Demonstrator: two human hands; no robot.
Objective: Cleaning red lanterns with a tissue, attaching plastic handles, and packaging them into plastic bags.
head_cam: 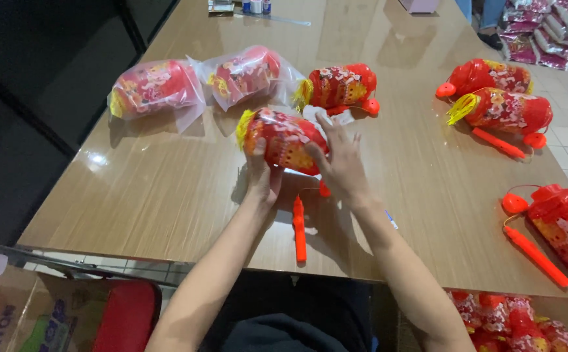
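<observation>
Lantern, red with a yellow tassel and half in its clear bag, sits mid-tabletop, propped by the left hand whose fingers cup its near end while the right hand lies spread-fingered against its right side, steadying it.

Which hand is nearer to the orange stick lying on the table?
Left. The left hand is just up-left of the orange stick; the right hand is higher, on the red lantern.

The right edge cuts off a red lantern; the left hand hides the held lantern's underside.
</observation>
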